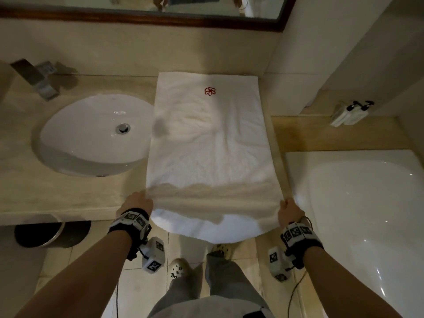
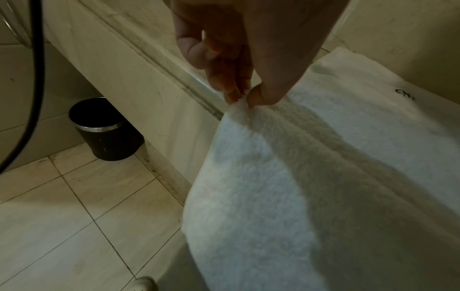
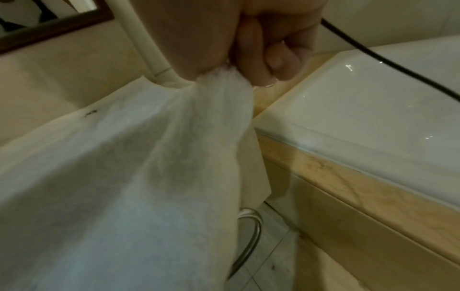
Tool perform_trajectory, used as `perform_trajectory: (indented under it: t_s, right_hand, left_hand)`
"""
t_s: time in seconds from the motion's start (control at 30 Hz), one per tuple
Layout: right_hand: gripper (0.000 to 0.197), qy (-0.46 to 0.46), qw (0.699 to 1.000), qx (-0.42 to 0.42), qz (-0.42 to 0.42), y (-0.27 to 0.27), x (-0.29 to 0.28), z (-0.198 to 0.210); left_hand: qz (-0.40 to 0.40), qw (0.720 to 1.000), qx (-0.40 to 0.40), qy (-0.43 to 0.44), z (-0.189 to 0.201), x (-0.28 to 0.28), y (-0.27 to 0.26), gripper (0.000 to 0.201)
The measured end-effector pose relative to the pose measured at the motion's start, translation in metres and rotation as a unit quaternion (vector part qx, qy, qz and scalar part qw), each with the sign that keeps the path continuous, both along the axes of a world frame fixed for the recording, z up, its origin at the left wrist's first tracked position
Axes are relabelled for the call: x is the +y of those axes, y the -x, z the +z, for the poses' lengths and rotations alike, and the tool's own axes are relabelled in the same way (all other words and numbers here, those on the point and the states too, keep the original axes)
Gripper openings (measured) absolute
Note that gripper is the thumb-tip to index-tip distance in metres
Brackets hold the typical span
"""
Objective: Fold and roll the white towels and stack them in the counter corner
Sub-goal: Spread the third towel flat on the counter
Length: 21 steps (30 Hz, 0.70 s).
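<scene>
We have the towel [image 1: 207, 143] spread lengthwise on the counter [image 1: 68, 191], just right of the sink [image 1: 91, 136]. Its far end with the red logo [image 1: 210, 91] lies at 12 o'clock against the wall, and its near end hangs off the counter's front edge towards us. It is terry cloth, so we judge it soft, limp and light. It sags between our grips and creases across its middle. It will not hold a shape unless kept taut, and it will not slip from a pinch. The near corners are the sensible places to hold it, and we have them.

Our left hand [image 1: 137, 203] pinches the near left corner at 7 o'clock, thumb against fingertips [image 2: 232, 96], the other fingers loosely curled. Our right hand [image 1: 290, 211] grips the near right corner at 5 o'clock, the cloth bunched between thumb and curled fingers [image 3: 251, 65]. The hands are well apart, a towel's width between them. Both forearms reach forward, palms down, and lift the near edge just above the counter edge.
</scene>
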State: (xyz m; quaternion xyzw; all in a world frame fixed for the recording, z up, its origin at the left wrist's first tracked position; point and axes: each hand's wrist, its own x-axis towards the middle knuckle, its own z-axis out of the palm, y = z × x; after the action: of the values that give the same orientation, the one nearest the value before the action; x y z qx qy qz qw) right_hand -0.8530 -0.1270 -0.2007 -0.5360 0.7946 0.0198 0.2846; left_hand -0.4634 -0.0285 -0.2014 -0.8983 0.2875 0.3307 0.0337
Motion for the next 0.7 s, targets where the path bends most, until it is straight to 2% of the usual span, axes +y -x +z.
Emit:
perform_trajectory:
  t_s: [0.1,0.2,0.23,0.37,0.43,0.53,0.6,0.7]
  right_hand:
    - [0.031,0.013,1.000,0.002,-0.019,-0.001,0.002,-0.005]
    - [0.031,0.038,0.997,-0.001,-0.068,-0.013,0.001,-0.004]
    - [0.031,0.047,0.997,0.014,-0.061,-0.018,-0.001,-0.002]
    - [0.031,0.095,0.992,0.038,0.072,-0.045,-0.021,0.002]
    - [0.036,0.111,0.983,0.028,0.144,-0.064,-0.034,0.000]
    - [0.052,0.085,0.982,-0.005,0.168,-0.090,-0.054,-0.003]
    - [0.058,0.049,0.980,0.005,0.192,-0.102,-0.066,-0.008]
    - [0.061,0.023,0.977,0.034,0.211,-0.107,-0.076,-0.017]
  left_hand:
    - [-0.027,1.000,0.002,0.007,0.002,0.001,0.003,0.033]
    - [0.019,0.999,0.006,0.028,0.004,0.001,0.006,0.039]
    - [0.032,0.999,0.002,0.038,0.006,0.000,0.008,0.039]
    - [-0.039,0.994,-0.025,0.103,0.014,-0.020,0.020,0.029]
    - [-0.107,0.983,-0.033,0.147,0.015,-0.036,0.028,0.036]
    - [-0.163,0.966,-0.021,0.199,0.013,-0.060,0.039,0.050]
    - [-0.163,0.967,-0.007,0.197,0.008,-0.075,0.041,0.055]
    - [-0.150,0.980,0.003,0.132,-0.002,-0.089,0.037,0.052]
